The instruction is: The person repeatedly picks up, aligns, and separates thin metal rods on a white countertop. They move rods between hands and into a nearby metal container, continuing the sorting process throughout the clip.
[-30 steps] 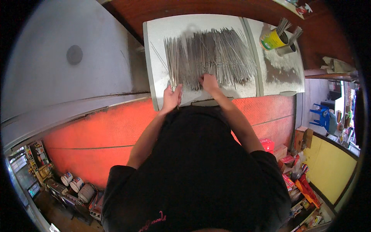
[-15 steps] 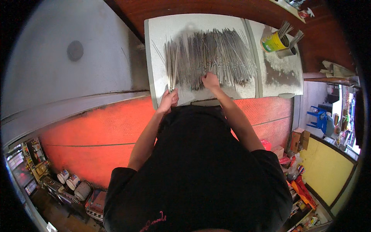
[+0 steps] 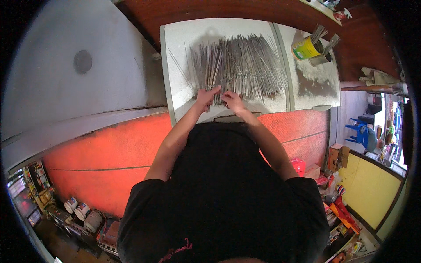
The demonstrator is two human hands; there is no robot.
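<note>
A wide heap of thin grey metal skewers (image 3: 254, 65) lies side by side on a scuffed white panel (image 3: 184, 94), most of them pointing away from me. My left hand (image 3: 205, 100) is closed around the near ends of a small bundle of skewers (image 3: 213, 63) at the heap's left side. Right beside it, my right hand (image 3: 233, 102) has its fingers pinched at the near ends of skewers; which ones it holds is hard to make out. A couple of loose skewers (image 3: 179, 65) lie apart at the far left.
On the panel's right part stand a yellow can (image 3: 305, 48) and a grey metal can (image 3: 320, 60), both holding skewers. A grey metal surface (image 3: 109, 87) adjoins on the left. Orange-red sheeting (image 3: 105, 162) hangs below the near edge. A cardboard box (image 3: 337, 156) sits lower right.
My left hand has moved right with its bundle, from the panel's left side to next to my right hand. My right hand has drawn slightly nearer and left.
</note>
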